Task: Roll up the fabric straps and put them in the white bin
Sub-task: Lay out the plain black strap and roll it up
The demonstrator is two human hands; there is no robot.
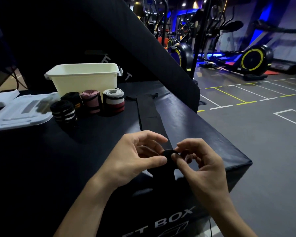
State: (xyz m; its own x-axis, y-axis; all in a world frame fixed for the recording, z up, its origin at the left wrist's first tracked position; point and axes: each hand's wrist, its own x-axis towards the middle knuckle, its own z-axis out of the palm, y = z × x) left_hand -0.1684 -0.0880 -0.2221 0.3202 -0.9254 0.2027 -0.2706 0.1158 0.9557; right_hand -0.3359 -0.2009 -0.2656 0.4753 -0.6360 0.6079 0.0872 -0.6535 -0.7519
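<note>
Pinching its rolled end, both hands (134, 154) (197, 161) hold the black strap (148, 112), lying lengthwise away toward the white bin (83, 77).

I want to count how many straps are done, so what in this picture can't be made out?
Head view only:
- Inside of the white bin: its front wall hides the bottom, so any rolls within are unseen.
- Black strap: dark on the dark box, its far end is unclear.
- The roll being wound: left hand and right hand cover most of it.

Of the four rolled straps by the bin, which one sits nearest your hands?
The black roll with white stripes, front left of the group; the other three stand behind it, closer to the white bin.
</note>
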